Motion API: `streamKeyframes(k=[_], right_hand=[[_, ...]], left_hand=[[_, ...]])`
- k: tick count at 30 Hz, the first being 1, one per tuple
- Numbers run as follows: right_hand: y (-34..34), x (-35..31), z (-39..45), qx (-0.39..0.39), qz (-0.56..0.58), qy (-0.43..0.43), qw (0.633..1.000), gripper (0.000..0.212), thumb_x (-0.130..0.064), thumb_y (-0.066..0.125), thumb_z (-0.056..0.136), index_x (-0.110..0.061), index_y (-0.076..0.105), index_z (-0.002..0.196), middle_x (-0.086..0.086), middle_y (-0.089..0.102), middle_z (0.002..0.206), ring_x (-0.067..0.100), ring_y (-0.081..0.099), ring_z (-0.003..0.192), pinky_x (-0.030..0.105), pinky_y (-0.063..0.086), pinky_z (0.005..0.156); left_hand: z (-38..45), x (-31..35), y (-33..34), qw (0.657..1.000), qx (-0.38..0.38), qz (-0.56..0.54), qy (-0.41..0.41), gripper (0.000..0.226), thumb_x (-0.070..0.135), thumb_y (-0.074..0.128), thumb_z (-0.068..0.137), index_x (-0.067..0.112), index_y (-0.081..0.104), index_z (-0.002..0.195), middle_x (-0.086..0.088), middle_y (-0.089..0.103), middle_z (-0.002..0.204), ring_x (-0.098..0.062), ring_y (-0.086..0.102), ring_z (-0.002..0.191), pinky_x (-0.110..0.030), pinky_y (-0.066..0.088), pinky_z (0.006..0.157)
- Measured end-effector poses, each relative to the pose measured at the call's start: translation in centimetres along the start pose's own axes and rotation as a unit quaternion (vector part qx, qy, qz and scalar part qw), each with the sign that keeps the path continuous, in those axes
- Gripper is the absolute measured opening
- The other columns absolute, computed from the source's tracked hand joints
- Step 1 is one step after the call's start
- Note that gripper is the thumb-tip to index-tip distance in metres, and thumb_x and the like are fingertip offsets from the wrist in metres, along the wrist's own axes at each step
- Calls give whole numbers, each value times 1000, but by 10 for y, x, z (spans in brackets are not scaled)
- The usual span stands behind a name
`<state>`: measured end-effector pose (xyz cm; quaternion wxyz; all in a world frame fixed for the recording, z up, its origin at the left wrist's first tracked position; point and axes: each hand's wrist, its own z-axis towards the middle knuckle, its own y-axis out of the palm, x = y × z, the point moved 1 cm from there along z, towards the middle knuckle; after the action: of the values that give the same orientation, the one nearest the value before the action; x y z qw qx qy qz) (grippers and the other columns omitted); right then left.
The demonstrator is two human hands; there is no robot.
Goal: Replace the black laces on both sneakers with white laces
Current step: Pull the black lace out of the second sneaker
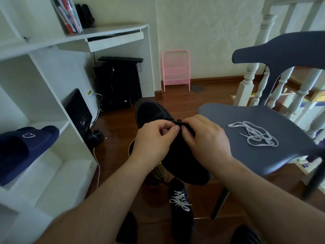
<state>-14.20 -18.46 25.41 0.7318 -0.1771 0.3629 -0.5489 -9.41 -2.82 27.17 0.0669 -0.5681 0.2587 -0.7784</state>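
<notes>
Both hands, left hand [154, 136] and right hand [205, 136], pinch the black lace [181, 123] of a matte black sneaker [153, 110] held above bare wood floor [202, 95]; flat white laces [255, 135] lie tangled near the smooth grey chair seat's [246, 155] front edge.

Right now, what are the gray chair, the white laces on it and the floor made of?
The gray chair looks like molded plastic: smooth, matte, one curved piece. The white laces look like flat woven fabric, limp and tangled; the weave itself is too small to see. The floor looks like polished wood or wood-look boards: reddish brown, with a glossy shine.
</notes>
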Motion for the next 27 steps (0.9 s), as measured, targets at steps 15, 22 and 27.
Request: streamKeyframes(k=[15,22,27], right_hand=[[-11,25,9,-27,17,135,990,20,-32,53,104,-19,64,94,-6,58,87,17,53,79,34,38,69],[-13,15,7,-35,114,188,975,20,-33,54,104,-26,61,87,-11,61,82,9,58,77,32,41,63],[-6,12,7,-109,340,333,872,16,-26,63,98,-27,66,83,1,70,81,29,71,81,51,60,68]], left_hand=[[-2,-3,-22,998,-36,54,11,36,54,66,96,23,62,77,6,55,66,-9,52,61,-26,41,59],[0,-10,-19,986,-58,153,-44,20,38,69,92,32,56,105,8,65,90,-9,63,79,-28,50,64],[1,-6,-27,984,127,106,67,8,24,61,102,29,67,104,11,63,76,-3,59,62,-13,44,54]])
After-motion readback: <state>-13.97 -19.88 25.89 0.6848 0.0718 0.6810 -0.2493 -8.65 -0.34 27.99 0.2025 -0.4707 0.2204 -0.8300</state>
